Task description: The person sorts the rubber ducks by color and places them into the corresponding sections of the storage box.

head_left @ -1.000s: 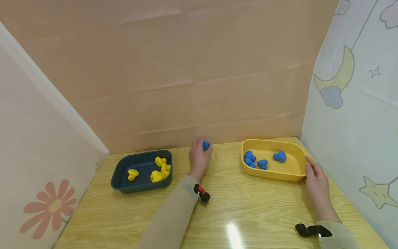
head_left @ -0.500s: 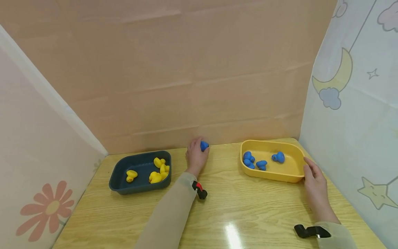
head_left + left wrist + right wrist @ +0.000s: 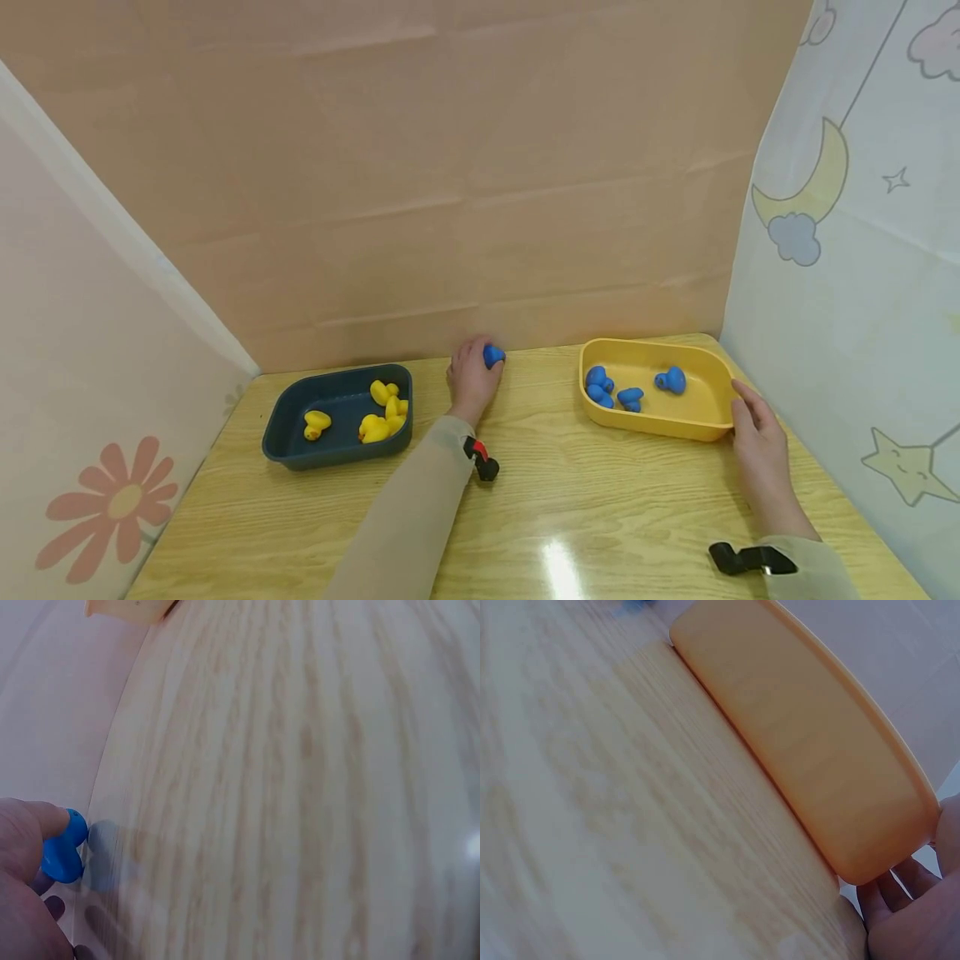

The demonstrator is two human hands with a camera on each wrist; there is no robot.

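My left hand [image 3: 475, 379] grips a small blue rubber duck [image 3: 492, 356] at the back edge of the table, by the brown backdrop. In the left wrist view the thumb lies against the blue duck [image 3: 66, 851], close over the tabletop; the other fingers are mostly hidden. My right hand [image 3: 761, 446] holds the right end of a yellow tray [image 3: 652, 427], thumb and fingers around its corner. The right wrist view shows the fingers [image 3: 892, 891] against the outer wall of the tray [image 3: 802, 742]. Several blue ducks [image 3: 671, 380] lie inside it.
A dark blue tray [image 3: 337, 454] with several yellow ducks [image 3: 375, 427] stands on the left of the wooden table [image 3: 540, 483]. Brown paper [image 3: 465, 167] closes off the back. Patterned sheets hang on both sides, the right one [image 3: 862, 292] close to my right hand.
The left hand has shifted slightly with the blue duck, which sits a little lower in the view. The right hand stays at the yellow tray, and the head view has shifted a bit.
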